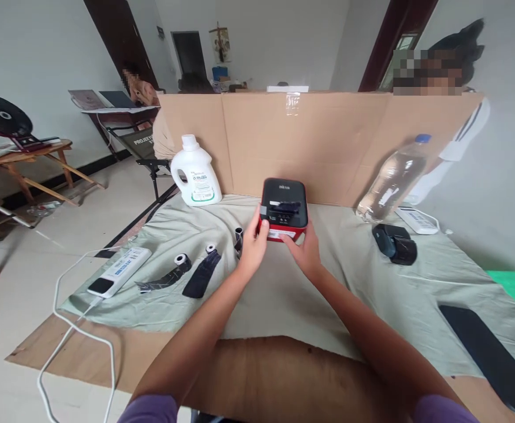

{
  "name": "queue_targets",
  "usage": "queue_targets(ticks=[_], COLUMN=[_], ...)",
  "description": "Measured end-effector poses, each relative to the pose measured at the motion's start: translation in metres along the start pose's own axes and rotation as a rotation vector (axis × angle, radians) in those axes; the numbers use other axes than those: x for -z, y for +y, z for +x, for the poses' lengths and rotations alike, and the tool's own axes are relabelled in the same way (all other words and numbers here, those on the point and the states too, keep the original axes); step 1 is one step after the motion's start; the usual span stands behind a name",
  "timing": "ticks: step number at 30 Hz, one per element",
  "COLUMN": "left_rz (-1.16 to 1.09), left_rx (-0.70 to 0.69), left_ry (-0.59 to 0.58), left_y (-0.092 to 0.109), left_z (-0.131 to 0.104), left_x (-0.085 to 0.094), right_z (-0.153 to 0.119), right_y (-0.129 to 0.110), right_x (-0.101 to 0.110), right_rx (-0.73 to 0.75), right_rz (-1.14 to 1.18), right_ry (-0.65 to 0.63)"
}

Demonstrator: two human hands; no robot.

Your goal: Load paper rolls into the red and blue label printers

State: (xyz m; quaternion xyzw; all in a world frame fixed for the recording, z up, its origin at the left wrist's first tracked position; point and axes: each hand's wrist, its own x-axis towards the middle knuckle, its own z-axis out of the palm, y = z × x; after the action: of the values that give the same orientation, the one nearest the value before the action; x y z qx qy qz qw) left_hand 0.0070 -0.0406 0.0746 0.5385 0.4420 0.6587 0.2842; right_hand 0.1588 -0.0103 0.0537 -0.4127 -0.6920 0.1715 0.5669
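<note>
Between my two hands is a box with rounded corners, a black top and red sides (284, 205); a dark item is pictured or lies on its top, I cannot tell which. My left hand (254, 244) grips the left side, thumb at the near corner. My right hand (305, 247) clasps the right side, its thumb on the white label at the front. Left of my left hand lie several small black rolls, one (238, 239) partly hidden by that hand, another (202, 273) and a third (164, 276) with their loose ends unrolled on the grey-green cloth (293, 299).
A cardboard panel (293, 147) stands behind, with a white jug (197, 176) at left and a clear bottle (392, 182) leaning at right. A white power strip (120, 271), a black device (395, 244) and a dark slab (487, 355) lie around. Two people are beyond the panel.
</note>
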Motion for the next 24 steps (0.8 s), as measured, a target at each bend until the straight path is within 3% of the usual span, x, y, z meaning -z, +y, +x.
queue_targets(ticks=[4, 8, 16, 24], left_rz=[-0.05, -0.03, 0.015, 0.049], left_rx=[0.103, 0.14, 0.173, 0.185], left_ry=[-0.13, -0.15, -0.118, -0.087], left_y=[-0.037, -0.056, -0.066, -0.068], left_z=[-0.021, -0.031, -0.04, -0.047], left_x=[-0.029, -0.032, -0.026, -0.024], right_z=[-0.039, -0.053, -0.058, -0.06], right_y=[0.033, 0.051, 0.058, 0.059], right_x=[0.028, 0.027, 0.019, 0.021], right_rx=[-0.056, -0.097, -0.224, -0.202], right_rz=[-0.129, -0.131, -0.088, -0.102], right_ry=[0.027, 0.007, -0.09, -0.111])
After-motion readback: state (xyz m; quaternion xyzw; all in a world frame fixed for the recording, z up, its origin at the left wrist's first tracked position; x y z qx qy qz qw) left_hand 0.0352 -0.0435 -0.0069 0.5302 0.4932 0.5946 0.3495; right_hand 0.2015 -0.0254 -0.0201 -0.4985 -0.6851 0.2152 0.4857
